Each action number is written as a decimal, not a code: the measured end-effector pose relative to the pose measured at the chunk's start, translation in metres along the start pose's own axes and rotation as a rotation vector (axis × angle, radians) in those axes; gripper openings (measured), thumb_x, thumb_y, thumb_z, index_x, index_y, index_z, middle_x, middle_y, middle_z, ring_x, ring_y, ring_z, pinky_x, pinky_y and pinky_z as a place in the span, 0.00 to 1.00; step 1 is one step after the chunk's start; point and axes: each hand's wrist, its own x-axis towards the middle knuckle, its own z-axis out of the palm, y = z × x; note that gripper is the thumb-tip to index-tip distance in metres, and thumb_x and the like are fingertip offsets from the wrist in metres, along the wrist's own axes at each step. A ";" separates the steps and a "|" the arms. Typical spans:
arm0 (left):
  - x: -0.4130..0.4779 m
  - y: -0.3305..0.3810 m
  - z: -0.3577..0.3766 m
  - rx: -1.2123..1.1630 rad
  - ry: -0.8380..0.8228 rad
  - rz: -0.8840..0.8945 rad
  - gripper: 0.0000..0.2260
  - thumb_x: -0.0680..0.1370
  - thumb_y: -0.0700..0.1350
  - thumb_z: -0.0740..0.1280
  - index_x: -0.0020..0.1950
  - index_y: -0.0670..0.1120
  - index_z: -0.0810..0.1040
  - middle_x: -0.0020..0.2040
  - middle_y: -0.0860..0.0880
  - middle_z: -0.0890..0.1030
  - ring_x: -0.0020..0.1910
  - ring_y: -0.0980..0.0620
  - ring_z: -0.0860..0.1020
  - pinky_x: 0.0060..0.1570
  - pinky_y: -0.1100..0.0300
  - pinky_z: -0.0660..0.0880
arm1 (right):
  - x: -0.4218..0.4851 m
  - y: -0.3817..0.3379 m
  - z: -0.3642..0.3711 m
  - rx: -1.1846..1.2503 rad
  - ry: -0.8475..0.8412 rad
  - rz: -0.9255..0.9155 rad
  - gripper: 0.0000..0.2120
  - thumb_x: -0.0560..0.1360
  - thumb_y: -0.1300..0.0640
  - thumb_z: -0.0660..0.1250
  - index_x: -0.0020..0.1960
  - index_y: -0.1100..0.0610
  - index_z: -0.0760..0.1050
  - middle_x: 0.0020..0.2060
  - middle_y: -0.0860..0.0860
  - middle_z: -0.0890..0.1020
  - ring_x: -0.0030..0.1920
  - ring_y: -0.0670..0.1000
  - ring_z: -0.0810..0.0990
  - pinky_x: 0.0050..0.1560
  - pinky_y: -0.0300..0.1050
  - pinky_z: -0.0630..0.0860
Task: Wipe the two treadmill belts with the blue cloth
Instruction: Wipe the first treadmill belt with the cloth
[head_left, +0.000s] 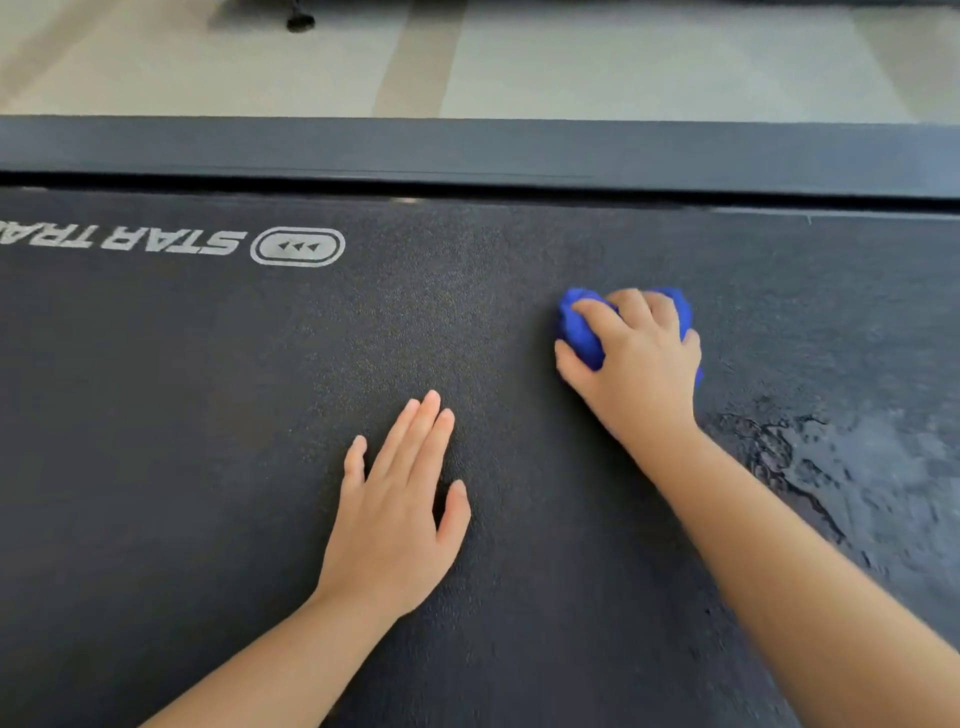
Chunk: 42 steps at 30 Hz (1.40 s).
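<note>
Black belt (156, 415), upside-down "STAR TRA" lettering (119, 240)

Dark treadmill belt (208, 415): matt, fine pebbled grain, rubbery look. At its right a wet patch (857, 457): glossy, streaked, reflecting light. Crumpled blue cloth (582, 335): soft matt fabric. Pale logo (297, 247): flat print on the belt. Dark grey side rail (467, 150): smooth, dull sheen. Pale floor (623, 57): smooth, faintly glossy

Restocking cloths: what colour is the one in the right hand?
Bright blue cloth, head view.
</note>
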 end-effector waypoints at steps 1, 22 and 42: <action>0.000 0.000 0.000 0.004 -0.002 -0.006 0.26 0.76 0.52 0.51 0.72 0.44 0.65 0.74 0.49 0.61 0.73 0.54 0.56 0.65 0.41 0.59 | -0.027 -0.002 -0.009 0.002 0.032 -0.035 0.16 0.69 0.44 0.62 0.48 0.54 0.79 0.47 0.52 0.79 0.53 0.58 0.75 0.41 0.51 0.67; 0.001 0.001 -0.003 -0.024 -0.056 -0.025 0.28 0.76 0.55 0.46 0.75 0.46 0.60 0.76 0.52 0.55 0.74 0.56 0.51 0.70 0.44 0.53 | 0.047 0.023 0.007 -0.090 -0.138 0.177 0.18 0.76 0.46 0.61 0.61 0.52 0.73 0.61 0.54 0.72 0.62 0.57 0.65 0.49 0.51 0.63; 0.000 0.006 -0.007 -0.016 -0.089 -0.037 0.24 0.81 0.49 0.52 0.76 0.46 0.53 0.77 0.52 0.49 0.75 0.56 0.46 0.71 0.45 0.45 | -0.068 -0.029 -0.036 -0.044 -0.191 0.145 0.18 0.72 0.45 0.64 0.59 0.49 0.76 0.57 0.52 0.75 0.61 0.57 0.69 0.54 0.59 0.67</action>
